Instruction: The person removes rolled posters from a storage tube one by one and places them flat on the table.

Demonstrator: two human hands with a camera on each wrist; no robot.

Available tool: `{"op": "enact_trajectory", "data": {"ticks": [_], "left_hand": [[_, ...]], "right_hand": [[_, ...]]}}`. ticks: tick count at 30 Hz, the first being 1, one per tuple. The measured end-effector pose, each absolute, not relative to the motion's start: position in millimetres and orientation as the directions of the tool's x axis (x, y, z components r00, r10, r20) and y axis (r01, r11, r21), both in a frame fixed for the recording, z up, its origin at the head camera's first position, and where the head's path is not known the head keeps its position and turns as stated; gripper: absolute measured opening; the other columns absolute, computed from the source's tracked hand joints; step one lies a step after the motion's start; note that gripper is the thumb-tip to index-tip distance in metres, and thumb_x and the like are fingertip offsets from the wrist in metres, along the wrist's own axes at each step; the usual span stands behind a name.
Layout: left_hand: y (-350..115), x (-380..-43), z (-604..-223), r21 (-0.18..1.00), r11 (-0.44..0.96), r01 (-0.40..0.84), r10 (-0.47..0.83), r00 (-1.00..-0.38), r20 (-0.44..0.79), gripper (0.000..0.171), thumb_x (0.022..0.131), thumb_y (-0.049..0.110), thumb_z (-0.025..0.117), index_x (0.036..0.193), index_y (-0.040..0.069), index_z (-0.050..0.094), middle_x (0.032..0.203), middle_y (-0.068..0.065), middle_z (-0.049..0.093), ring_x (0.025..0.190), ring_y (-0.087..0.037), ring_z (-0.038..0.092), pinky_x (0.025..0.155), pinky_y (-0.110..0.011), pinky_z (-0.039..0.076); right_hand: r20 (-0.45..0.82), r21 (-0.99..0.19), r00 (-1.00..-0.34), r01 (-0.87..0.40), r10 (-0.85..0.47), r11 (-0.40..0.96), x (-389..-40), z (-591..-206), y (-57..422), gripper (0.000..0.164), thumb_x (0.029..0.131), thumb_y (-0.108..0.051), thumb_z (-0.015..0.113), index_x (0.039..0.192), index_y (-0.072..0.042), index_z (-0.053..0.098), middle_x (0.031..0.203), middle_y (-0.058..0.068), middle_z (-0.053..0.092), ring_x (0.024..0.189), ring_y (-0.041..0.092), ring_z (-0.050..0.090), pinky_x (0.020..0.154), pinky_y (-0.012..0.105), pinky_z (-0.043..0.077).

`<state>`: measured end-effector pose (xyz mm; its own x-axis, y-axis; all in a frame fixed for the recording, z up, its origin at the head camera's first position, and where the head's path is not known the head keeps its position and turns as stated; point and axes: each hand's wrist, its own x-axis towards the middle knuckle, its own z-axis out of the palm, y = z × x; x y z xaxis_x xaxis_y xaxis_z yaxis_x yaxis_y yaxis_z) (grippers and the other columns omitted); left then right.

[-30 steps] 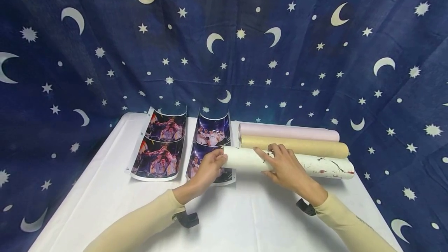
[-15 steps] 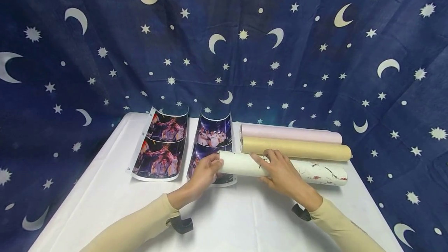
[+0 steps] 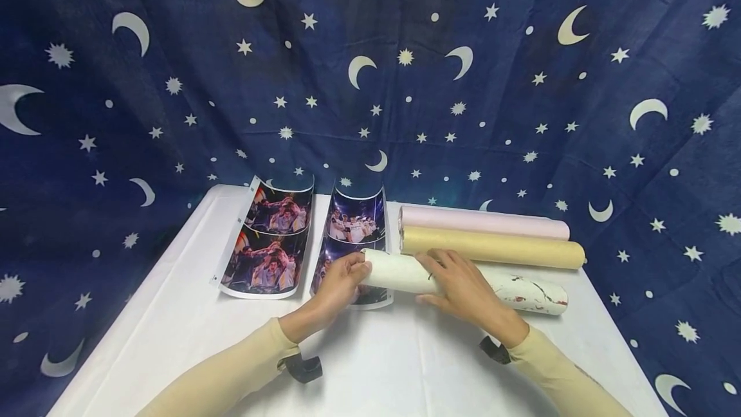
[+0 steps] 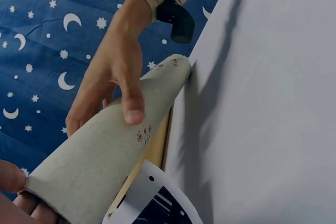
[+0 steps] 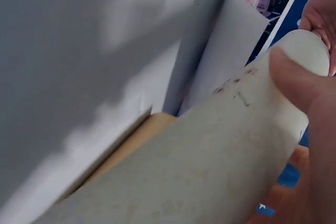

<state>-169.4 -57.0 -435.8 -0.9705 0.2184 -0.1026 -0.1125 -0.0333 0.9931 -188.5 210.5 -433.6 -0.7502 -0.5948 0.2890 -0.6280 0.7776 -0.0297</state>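
A cream paper roll (image 3: pixel 396 270) printed with dark red and black sprigs slants across the front of the stacked rolls. My left hand (image 3: pixel 338 282) grips its left end, with fingertips tucked inside the open end and the thumb outside, as the left wrist view shows. My right hand (image 3: pixel 466 291) holds the roll around its middle, thumb on one side and fingers on the other. The sprigs show on the right half of the roll (image 5: pixel 210 145). Behind it lie a yellow roll (image 3: pixel 492 246) and a pale pink roll (image 3: pixel 486 221).
Two curled photo sheets stand left of the rolls: one photo sheet (image 3: pixel 269 243) farther left, another photo sheet (image 3: pixel 356 221) partly behind my left hand. A white cloth covers the table (image 3: pixel 393 365). A dark blue curtain (image 3: pixel 324 37) with moons and stars hangs behind.
Both hands have brought the cream roll slightly nearer and to the left, its right end swinging toward me and away from the yellow roll. The view has shifted slightly.
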Motion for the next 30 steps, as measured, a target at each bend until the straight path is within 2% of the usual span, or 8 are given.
{"op": "enact_trajectory", "data": {"ticks": [8, 12, 14, 16, 18, 21, 25, 30], "left_hand": [[-57, -172, -434, 0.995, -0.021, -0.1, 0.242, -0.966, -0.092, 0.032, 0.101, 0.015, 0.047, 0.123, -0.006, 0.055, 0.109, -0.02, 0.068, 0.064, -0.007, 0.049, 0.05, -0.017, 0.037], [-59, -174, -436, 0.997, 0.034, -0.074, 0.227, -0.971, -0.08, 0.041, 0.102, 0.018, 0.044, 0.134, -0.006, 0.053, 0.116, -0.02, 0.067, 0.085, -0.011, 0.061, 0.076, -0.022, 0.052], [-59, -174, -439, 0.996, 0.035, -0.081, 0.232, -0.969, -0.087, 0.045, 0.102, 0.019, 0.044, 0.138, -0.008, 0.049, 0.121, -0.021, 0.066, 0.101, -0.017, 0.064, 0.097, -0.033, 0.051], [-60, -174, -441, 0.995, 0.038, -0.091, 0.243, -0.965, -0.097, 0.046, 0.102, 0.021, 0.043, 0.138, -0.008, 0.048, 0.123, -0.021, 0.065, 0.112, -0.023, 0.062, 0.107, -0.044, 0.044], [-60, -175, -442, 0.994, 0.027, -0.108, 0.267, -0.957, -0.111, 0.045, 0.103, 0.022, 0.041, 0.135, -0.008, 0.05, 0.121, -0.022, 0.065, 0.111, -0.026, 0.062, 0.107, -0.051, 0.043], [-61, -176, -443, 0.994, 0.026, -0.102, 0.299, -0.948, -0.105, 0.043, 0.105, 0.024, 0.037, 0.13, -0.007, 0.054, 0.116, -0.02, 0.066, 0.105, -0.021, 0.062, 0.106, -0.052, 0.042], [-62, -178, -445, 0.996, 0.009, -0.084, 0.323, -0.943, -0.083, 0.042, 0.105, 0.023, 0.037, 0.126, -0.008, 0.055, 0.11, -0.019, 0.066, 0.098, -0.015, 0.061, 0.103, -0.042, 0.044], [-62, -178, -444, 0.995, -0.014, -0.101, 0.305, -0.948, -0.092, 0.039, 0.105, 0.02, 0.039, 0.127, -0.008, 0.054, 0.108, -0.02, 0.067, 0.085, -0.013, 0.06, 0.08, -0.028, 0.05]], "right_hand": [[0.277, -0.123, -0.777, -0.613, -0.566, 0.78, -192, -438, 199, 0.076, 0.08, -0.056, 0.073, 0.143, -0.022, 0.046, 0.124, 0.006, 0.063, 0.111, 0.03, 0.062, 0.09, 0.051, 0.05], [0.284, -0.115, -0.78, -0.605, -0.557, 0.788, -192, -441, 197, 0.076, 0.081, -0.054, 0.072, 0.144, -0.022, 0.046, 0.122, 0.007, 0.063, 0.11, 0.03, 0.062, 0.091, 0.049, 0.048], [0.287, -0.112, -0.779, -0.605, -0.557, 0.788, -192, -443, 196, 0.075, 0.082, -0.054, 0.073, 0.144, -0.021, 0.046, 0.122, 0.007, 0.063, 0.11, 0.03, 0.061, 0.091, 0.048, 0.048], [0.289, -0.109, -0.777, -0.606, -0.558, 0.788, -191, -444, 196, 0.075, 0.082, -0.053, 0.073, 0.144, -0.021, 0.047, 0.122, 0.008, 0.063, 0.109, 0.03, 0.061, 0.09, 0.047, 0.047], [0.291, -0.107, -0.777, -0.606, -0.558, 0.788, -190, -445, 195, 0.075, 0.082, -0.053, 0.072, 0.144, -0.021, 0.047, 0.122, 0.007, 0.063, 0.109, 0.03, 0.061, 0.09, 0.047, 0.047], [0.292, -0.111, -0.782, -0.6, -0.551, 0.792, -189, -446, 195, 0.075, 0.082, -0.053, 0.073, 0.144, -0.021, 0.047, 0.123, 0.006, 0.062, 0.109, 0.029, 0.061, 0.09, 0.047, 0.047], [0.292, -0.123, -0.791, -0.588, -0.537, 0.8, -188, -448, 194, 0.075, 0.081, -0.052, 0.073, 0.144, -0.021, 0.047, 0.123, 0.007, 0.062, 0.111, 0.03, 0.06, 0.09, 0.047, 0.047], [0.285, -0.132, -0.799, -0.58, -0.53, 0.804, -188, -447, 193, 0.076, 0.082, -0.053, 0.072, 0.146, -0.022, 0.045, 0.125, 0.007, 0.062, 0.113, 0.03, 0.06, 0.091, 0.048, 0.047]]}}
